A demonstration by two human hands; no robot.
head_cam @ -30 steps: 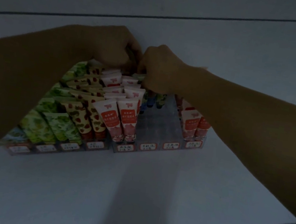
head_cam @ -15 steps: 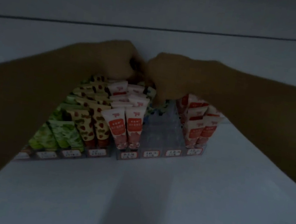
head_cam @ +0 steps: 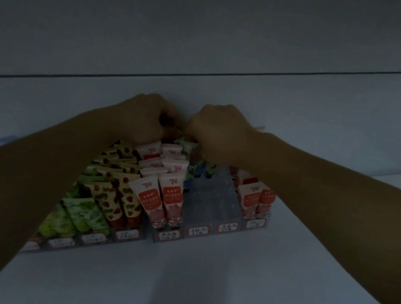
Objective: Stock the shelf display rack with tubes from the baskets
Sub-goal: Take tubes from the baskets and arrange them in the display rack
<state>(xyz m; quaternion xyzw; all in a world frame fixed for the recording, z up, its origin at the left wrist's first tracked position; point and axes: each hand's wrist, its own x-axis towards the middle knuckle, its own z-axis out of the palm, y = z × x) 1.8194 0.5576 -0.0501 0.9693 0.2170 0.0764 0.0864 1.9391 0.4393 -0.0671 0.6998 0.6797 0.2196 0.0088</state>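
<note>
there, left hand [head_cam: 144,117] and right hand [head_cam: 220,131], fingers curled, at the rack [head_cam: 212,205] rear; grasp unclear.

The display rack [head_cam: 212,205] is set on the shelf [head_cam: 199,289], with a row of labels [head_cam: 168,235] along its front edge. The left tubes [head_cam: 119,202] are stacked in the left and centre lanes, the right tubes [head_cam: 254,199] in the far right lanes, and the rear tubes [head_cam: 202,170] at the back of the lanes between. The left hand [head_cam: 144,117] and right hand [head_cam: 219,131] are held side by side over the rack's rear.
</note>
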